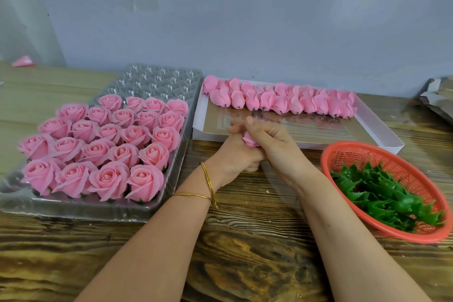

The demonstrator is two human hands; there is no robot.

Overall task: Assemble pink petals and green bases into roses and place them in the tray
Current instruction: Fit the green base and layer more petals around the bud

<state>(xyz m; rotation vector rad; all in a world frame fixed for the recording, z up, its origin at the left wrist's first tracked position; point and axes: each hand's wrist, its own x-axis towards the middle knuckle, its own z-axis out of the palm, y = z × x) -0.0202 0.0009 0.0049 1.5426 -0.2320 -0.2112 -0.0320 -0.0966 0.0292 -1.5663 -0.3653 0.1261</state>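
My left hand [236, 154] and my right hand [272, 140] meet over the table's middle, both curled round one pink rose head [250, 140] that shows between the fingers. Any green base on it is hidden. A clear plastic tray [157, 81] at the left holds several finished pink roses [103, 144]; its far rows of cups hold none. A white shallow box [382, 135] behind my hands carries a row of pink petal buds [282, 100] along its far edge. Green bases [382, 193] lie in a red mesh basket [348, 152] at the right.
The wooden table [245, 252] runs to a grey wall. A stray pink piece [23, 61] lies at the far left. Crumpled grey-brown packaging [438, 98] sits at the far right edge. Gold bracelets [208, 186] circle my left wrist.
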